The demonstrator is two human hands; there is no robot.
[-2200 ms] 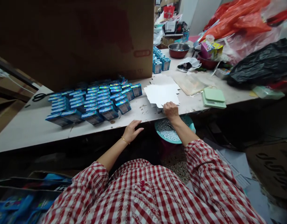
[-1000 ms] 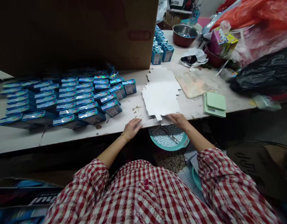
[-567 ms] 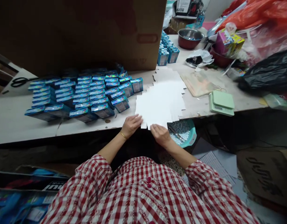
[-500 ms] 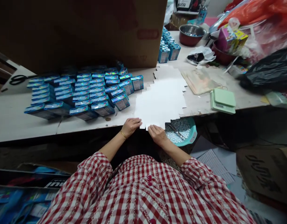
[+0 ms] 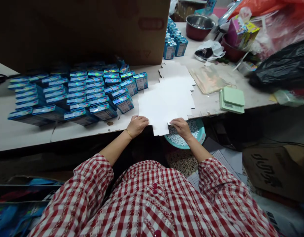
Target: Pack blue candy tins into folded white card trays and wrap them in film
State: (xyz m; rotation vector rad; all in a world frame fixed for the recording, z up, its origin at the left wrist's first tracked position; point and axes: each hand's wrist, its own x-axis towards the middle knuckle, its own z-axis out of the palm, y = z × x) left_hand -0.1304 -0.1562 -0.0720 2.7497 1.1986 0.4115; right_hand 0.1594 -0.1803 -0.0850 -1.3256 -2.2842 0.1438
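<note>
Your left hand [image 5: 138,124] lies fingers together on the near left corner of the stack of flat white die-cut cardboard sheets [image 5: 166,98], at the bench's [image 5: 23,133] front edge. Your right hand [image 5: 181,125] pinches the top sheet's [image 5: 159,128] near edge, which overhangs a teal plastic basin of white pellets [image 5: 202,135]. Rows of small blue boxes [image 5: 75,95] sit just left.

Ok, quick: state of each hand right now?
Left hand: fingers on near edge of the white card sheet; grip cannot be told.
Right hand: closed, pinching the same sheet's near edge.
</note>
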